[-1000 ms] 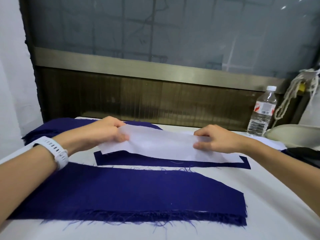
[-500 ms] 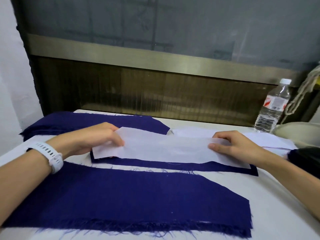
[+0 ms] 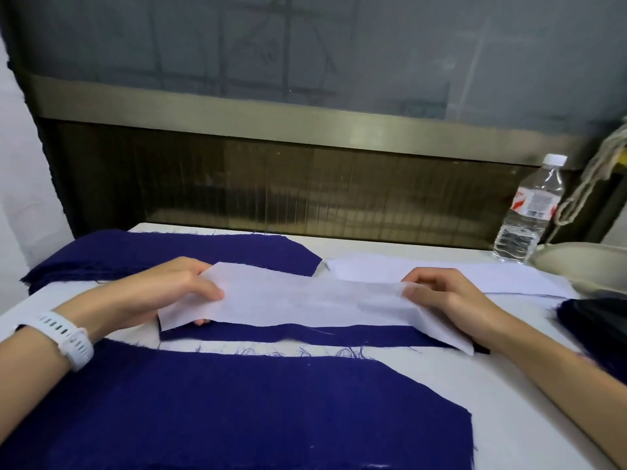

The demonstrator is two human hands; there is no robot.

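A long thin white strip of interfacing (image 3: 305, 301) stretches between my two hands, held just over a narrow dark blue fabric strip (image 3: 305, 335) on the white table (image 3: 526, 401). My left hand (image 3: 169, 290), with a white watch on its wrist, pinches the strip's left end between thumb and fingers. At the right end my right hand (image 3: 441, 293) pinches it the same way, and the strip's tip hangs down past that hand. A wide dark blue fabric piece (image 3: 254, 408) with frayed edges lies nearest me.
A stack of dark blue fabric (image 3: 152, 256) lies at the back left. More white pieces (image 3: 441, 269) lie at the back right beside a water bottle (image 3: 529, 212). A pale rounded object (image 3: 583, 262) and a dark object (image 3: 597, 320) sit at the right edge.
Both hands still hold the white strip; its right end has lifted and folded slightly under my right hand. The view has shifted a little.
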